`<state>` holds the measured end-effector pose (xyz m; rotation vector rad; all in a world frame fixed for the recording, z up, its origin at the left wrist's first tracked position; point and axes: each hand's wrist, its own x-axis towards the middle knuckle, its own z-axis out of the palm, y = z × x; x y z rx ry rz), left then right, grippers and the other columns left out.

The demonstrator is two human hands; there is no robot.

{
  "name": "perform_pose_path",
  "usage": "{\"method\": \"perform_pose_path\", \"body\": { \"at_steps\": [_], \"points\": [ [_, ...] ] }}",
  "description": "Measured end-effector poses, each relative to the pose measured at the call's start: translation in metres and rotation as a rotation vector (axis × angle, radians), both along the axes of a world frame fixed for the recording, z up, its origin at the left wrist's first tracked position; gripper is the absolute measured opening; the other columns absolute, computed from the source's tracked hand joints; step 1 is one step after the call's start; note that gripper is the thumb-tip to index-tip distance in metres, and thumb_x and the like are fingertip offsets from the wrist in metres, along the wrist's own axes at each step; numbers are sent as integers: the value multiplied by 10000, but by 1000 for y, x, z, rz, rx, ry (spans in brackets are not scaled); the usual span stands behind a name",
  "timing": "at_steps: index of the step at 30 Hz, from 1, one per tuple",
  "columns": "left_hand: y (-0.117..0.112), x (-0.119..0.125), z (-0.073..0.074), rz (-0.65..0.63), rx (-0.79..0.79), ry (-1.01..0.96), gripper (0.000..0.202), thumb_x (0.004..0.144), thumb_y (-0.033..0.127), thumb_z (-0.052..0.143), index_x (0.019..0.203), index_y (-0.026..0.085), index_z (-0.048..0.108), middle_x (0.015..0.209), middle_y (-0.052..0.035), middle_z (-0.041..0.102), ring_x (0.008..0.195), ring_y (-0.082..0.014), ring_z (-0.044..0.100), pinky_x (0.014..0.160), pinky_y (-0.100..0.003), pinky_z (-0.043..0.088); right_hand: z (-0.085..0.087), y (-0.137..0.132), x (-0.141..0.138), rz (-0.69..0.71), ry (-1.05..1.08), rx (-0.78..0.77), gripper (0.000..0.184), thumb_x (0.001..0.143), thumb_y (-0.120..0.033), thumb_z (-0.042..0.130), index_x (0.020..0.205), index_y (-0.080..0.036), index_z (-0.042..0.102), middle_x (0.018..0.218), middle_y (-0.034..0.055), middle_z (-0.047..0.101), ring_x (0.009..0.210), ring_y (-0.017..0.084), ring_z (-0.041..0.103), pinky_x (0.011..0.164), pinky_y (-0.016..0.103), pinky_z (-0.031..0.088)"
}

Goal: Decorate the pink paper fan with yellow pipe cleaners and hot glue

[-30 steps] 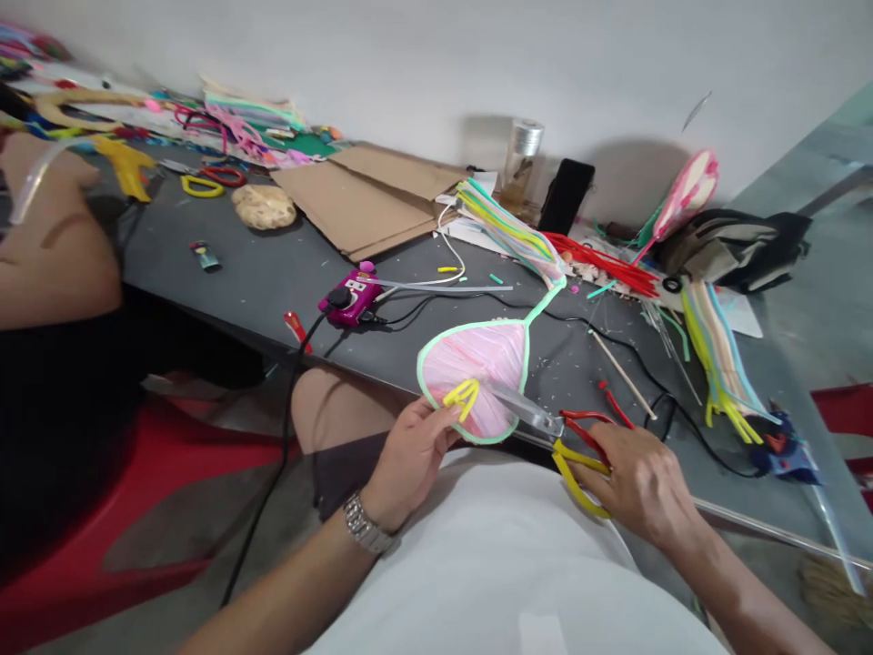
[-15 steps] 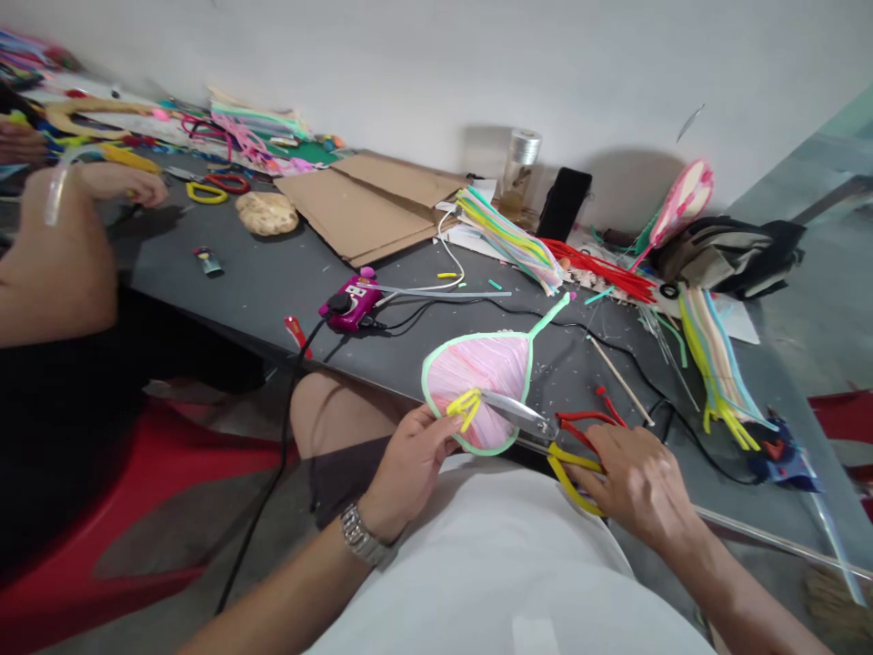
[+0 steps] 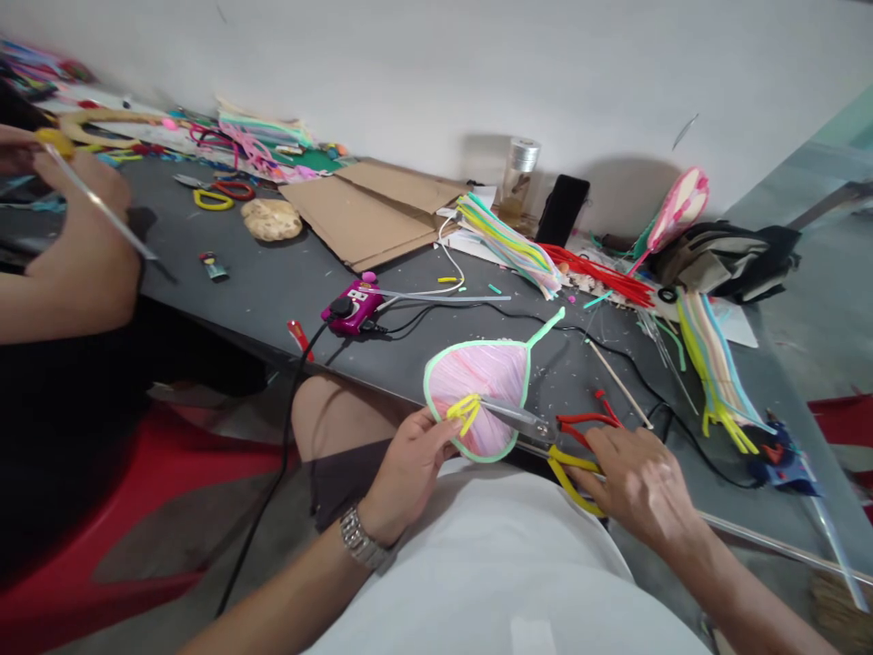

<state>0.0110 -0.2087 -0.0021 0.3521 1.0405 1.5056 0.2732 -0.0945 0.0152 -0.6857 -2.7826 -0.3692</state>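
Note:
My left hand pinches the lower left edge of a pink heart-shaped fan with a green rim and green stem, held over the table's front edge. A small yellow piece sits on the fan by my thumb. My right hand is closed on scissors with red and yellow handles. Their blades point left and the tips reach the yellow piece.
On the grey table lie a purple power strip with black cables, cardboard sheets, bundles of coloured straws, a clear jar, a black phone and a second fan. A co-worker's arm is at the left, above a red chair.
The fan and scissors have stayed nearly in place, with the blade tips still at the yellow piece. The co-worker's hand at the left has moved and now holds a thin stick.

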Motion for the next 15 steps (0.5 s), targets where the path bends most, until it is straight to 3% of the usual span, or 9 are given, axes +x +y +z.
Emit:
{"method": "perform_pose_path", "body": {
  "at_steps": [6,15],
  "points": [
    [-2,0,0,1,-27,-2,345,786,322,829,1076,137,795,1138,-129,792,1058,-285,723,847,-332,582,0,6,3,42,13,-6,426,1086,-474,405,800,-206,571,657,32,593,619,214,539,670,361,279],
    [-2,-2,-4,-22,-34,-80,298,821,263,808,1089,134,797,1181,-143,783,1081,-278,726,859,-327,582,-7,18,10,82,26,-32,450,1072,-503,447,811,-179,620,687,38,609,639,199,527,665,343,273]
  ]
}}
